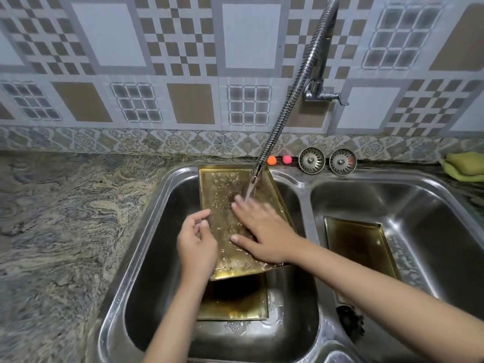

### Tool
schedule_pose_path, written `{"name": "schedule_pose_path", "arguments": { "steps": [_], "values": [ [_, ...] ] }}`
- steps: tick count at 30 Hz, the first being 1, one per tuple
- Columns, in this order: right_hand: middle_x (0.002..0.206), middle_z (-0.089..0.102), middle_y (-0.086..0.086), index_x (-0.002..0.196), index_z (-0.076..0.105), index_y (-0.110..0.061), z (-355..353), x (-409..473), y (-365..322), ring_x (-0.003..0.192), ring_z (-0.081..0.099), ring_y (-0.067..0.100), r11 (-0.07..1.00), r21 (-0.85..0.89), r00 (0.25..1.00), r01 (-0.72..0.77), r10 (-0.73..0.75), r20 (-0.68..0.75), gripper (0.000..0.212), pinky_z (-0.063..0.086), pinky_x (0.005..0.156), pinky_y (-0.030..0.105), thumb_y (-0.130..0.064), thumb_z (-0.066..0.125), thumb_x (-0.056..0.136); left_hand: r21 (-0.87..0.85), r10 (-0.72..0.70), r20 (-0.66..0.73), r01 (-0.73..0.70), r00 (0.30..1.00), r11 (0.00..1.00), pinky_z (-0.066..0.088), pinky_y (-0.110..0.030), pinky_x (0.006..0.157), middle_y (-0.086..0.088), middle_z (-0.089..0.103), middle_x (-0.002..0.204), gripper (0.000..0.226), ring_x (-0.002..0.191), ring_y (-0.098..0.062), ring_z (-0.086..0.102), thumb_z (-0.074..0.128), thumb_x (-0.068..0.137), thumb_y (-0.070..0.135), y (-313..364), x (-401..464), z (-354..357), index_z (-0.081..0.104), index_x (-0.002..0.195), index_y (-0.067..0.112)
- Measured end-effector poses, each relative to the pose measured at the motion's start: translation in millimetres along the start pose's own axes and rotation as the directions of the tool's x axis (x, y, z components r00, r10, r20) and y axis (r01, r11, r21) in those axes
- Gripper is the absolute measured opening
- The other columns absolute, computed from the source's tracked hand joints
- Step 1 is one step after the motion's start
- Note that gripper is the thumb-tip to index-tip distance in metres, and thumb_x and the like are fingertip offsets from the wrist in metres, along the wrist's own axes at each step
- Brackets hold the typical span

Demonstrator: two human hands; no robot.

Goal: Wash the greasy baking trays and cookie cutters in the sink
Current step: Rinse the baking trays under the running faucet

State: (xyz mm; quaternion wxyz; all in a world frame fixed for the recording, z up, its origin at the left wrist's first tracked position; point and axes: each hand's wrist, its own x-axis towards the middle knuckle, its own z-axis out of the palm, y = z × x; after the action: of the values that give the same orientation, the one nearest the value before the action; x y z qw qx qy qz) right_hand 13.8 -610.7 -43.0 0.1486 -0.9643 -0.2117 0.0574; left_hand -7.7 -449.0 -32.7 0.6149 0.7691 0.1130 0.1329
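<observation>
Second tray (233, 305) lies under the tilted tray (222, 205), third (358, 242) in right basin (strainers behind). Left hand (197, 242) grips tray's edge; right hand (262, 231) flat on it under tap (285, 100) water.

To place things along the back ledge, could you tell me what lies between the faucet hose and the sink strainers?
In the head view, an orange ball and a pink ball.
</observation>
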Motion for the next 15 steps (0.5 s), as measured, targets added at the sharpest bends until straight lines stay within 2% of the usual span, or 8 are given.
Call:
{"name": "schedule_pose_path", "arguments": {
  "steps": [3,4,5,6,8,10,13,15],
  "values": [
    [0.16,-0.008,0.006,0.152,0.012,-0.014,-6.4,21.2,8.4,0.147,-0.011,0.023,0.942,0.123,0.944,-0.312,0.322,-0.075,0.074,-0.004,0.116,0.058,-0.059,0.025,0.095,0.008,0.069,0.053,-0.07,0.996,0.998,0.047,-0.013,0.075,0.01,0.064,0.094,0.026,0.081,0.003,0.06,0.044,0.095,0.003,2.2,-15.3,9.8,0.062,0.103,0.019],
    [0.161,-0.004,0.007,0.152,0.015,-0.012,-6.3,26.7,4.2,0.148,-0.008,0.024,0.926,0.166,0.923,-0.339,0.362,-0.13,0.071,-0.003,0.115,0.059,-0.055,0.025,0.097,-0.003,0.094,0.064,-0.094,0.994,0.996,0.044,-0.008,0.075,0.012,0.064,0.096,0.027,0.083,0.005,0.059,0.045,0.094,0.002,2.5,-20.5,14.5,0.062,0.102,0.02],
    [0.161,0.002,0.007,0.151,0.017,-0.012,-5.7,29.1,-2.4,0.148,-0.003,0.025,0.939,0.187,0.93,-0.29,0.322,-0.179,0.068,-0.002,0.115,0.058,-0.052,0.026,0.097,-0.018,0.108,0.061,-0.108,0.992,0.994,0.043,-0.006,0.075,0.011,0.064,0.098,0.027,0.086,0.005,0.059,0.045,0.094,0.0,2.5,-23.3,18.0,0.062,0.102,0.019],
    [0.161,0.006,0.006,0.151,0.018,-0.013,-4.7,27.6,-9.3,0.148,0.001,0.024,0.964,0.194,0.956,-0.184,0.221,-0.193,0.065,0.0,0.117,0.055,-0.048,0.027,0.098,-0.03,0.108,0.044,-0.107,0.993,0.994,0.042,-0.006,0.076,0.008,0.065,0.099,0.027,0.087,0.001,0.06,0.045,0.093,-0.001,2.1,-22.5,19.1,0.063,0.102,0.017],
    [0.16,0.009,0.001,0.151,0.023,-0.016,-3.1,12.8,-19.1,0.148,0.005,0.018,0.965,0.263,0.993,0.022,0.009,-0.117,0.06,0.002,0.12,0.045,-0.042,0.033,0.098,-0.033,0.08,-0.011,-0.08,0.997,0.996,0.045,-0.012,0.081,0.001,0.065,0.101,0.025,0.09,-0.008,0.061,0.045,0.093,-0.002,-0.9,-14.5,14.2,0.063,0.104,0.011],
    [0.159,0.015,0.0,0.146,0.036,-0.017,-5.9,-5.7,-11.8,0.147,0.008,0.014,0.953,0.296,0.998,0.068,-0.061,-0.035,0.051,0.006,0.121,0.042,-0.035,0.043,0.099,-0.026,0.027,-0.052,-0.028,0.998,0.999,0.048,-0.024,0.084,-0.002,0.065,0.103,0.024,0.091,-0.013,0.062,0.045,0.094,0.001,-5.9,-6.4,2.9,0.063,0.107,0.011],
    [0.159,0.015,0.009,0.133,0.055,-0.019,-13.5,-21.1,13.8,0.147,0.012,0.026,0.992,0.125,0.98,-0.031,0.054,-0.19,0.041,0.007,0.119,0.05,-0.032,0.052,0.094,-0.006,-0.039,-0.089,0.038,0.995,0.999,0.047,-0.023,0.07,0.005,0.063,0.094,0.024,0.073,-0.008,0.058,0.044,0.097,0.006,-12.7,-0.1,-12.6,0.06,0.109,0.018],
    [0.158,0.018,0.009,0.128,0.058,-0.026,-20.0,-27.4,25.7,0.147,0.015,0.027,0.961,0.226,0.95,-0.161,0.214,-0.229,0.037,0.008,0.117,0.044,-0.032,0.057,0.092,-0.019,-0.075,-0.086,0.074,0.993,0.997,0.045,-0.022,0.072,0.007,0.062,0.095,0.024,0.078,-0.007,0.059,0.043,0.097,0.007,-15.2,1.4,-16.4,0.06,0.11,0.019]
  ]
}}
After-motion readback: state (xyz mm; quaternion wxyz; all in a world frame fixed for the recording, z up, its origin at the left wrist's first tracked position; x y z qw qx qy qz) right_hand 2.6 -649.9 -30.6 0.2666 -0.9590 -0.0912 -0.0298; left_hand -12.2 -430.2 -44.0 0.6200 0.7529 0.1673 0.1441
